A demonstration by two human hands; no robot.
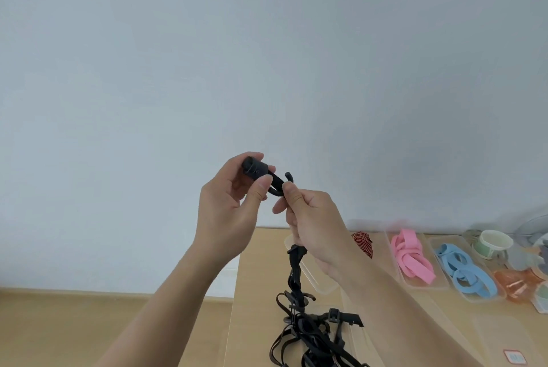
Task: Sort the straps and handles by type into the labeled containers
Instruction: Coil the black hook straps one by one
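While gripping strap (275,184) in left hand (228,212), pinching it in right hand (314,218), risks dragging tangled pile (311,334) below fingers (292,193).

Strap (275,186) mid-run hidden inside right hand (311,218), black pile (308,337) cut by near edge, right forearm (394,301) covers most of clear tray (324,285) and part of red strap (363,243), label (514,360) too blurred to read, far-right tubs (533,236) cropped by right edge.
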